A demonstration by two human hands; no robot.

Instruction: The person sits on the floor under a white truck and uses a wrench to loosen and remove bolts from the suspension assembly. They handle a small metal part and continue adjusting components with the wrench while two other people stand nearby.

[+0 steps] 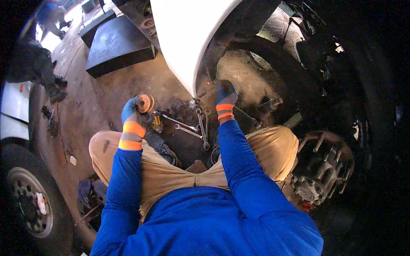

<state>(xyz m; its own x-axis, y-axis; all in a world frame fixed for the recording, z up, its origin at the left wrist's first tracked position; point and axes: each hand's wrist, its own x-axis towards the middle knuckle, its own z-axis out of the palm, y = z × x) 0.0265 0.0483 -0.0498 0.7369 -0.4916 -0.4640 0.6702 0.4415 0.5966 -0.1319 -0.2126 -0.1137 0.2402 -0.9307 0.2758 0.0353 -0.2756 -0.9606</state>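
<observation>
My left hand [131, 112], in a grey and orange work glove, is closed around a round, brownish disc-shaped part [146, 103] with a hole or recess in its face. It hovers just beyond my left knee. My right hand [225, 91], gloved alike, reaches forward into the shade beside a white curved panel [183, 34]. Its fingers blend into the dark, so what they touch cannot be made out. Between my feet lie several combination wrenches [206, 130]. Close to my left wrist is a small yellow and black object [158, 123].
A hub with long studs [326, 164] lies by my right knee. At the left stands a vehicle wheel [32, 200]. Beyond my left hand is a black box [119, 42]. Dark vehicle parts surround the right side. Two other people [34, 68] are at the upper left.
</observation>
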